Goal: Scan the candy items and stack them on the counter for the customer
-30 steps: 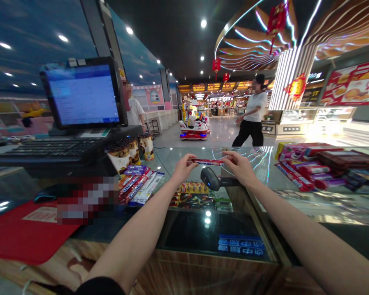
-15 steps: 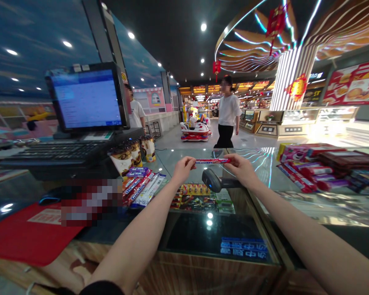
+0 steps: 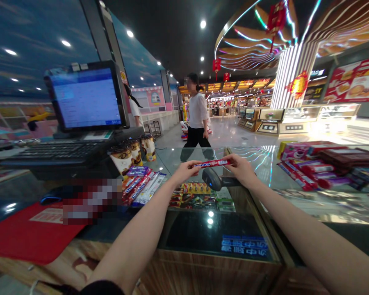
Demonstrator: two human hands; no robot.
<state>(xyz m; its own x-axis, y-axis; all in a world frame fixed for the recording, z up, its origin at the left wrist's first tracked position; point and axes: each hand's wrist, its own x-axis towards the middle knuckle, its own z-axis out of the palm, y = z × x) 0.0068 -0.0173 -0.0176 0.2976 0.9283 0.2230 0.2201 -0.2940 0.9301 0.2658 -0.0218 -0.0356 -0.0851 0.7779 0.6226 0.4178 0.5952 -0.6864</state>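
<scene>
A red candy roll [image 3: 213,163] with "mentos" lettering is stretched between my two hands above the glass counter. My left hand [image 3: 186,171] pinches its left end, and my right hand [image 3: 239,169] grips the right end. Just below the roll, a black handheld scanner [image 3: 212,179] rests on the counter, its head pointing left and a small blue light showing. Left of my left forearm lie several candy rolls [image 3: 137,189] in red, purple and white wrappers.
A monitor [image 3: 86,98] and keyboard [image 3: 58,151] stand at the left, beside patterned cups [image 3: 147,147]. More packaged sweets [image 3: 320,166] lie on the right of the glass counter [image 3: 178,153]. A person [image 3: 198,110] walks beyond it; another is partly hidden behind the monitor.
The roll has turned so its lettering faces me, and its left end sits slightly lower with my left hand. The walking person has moved left.
</scene>
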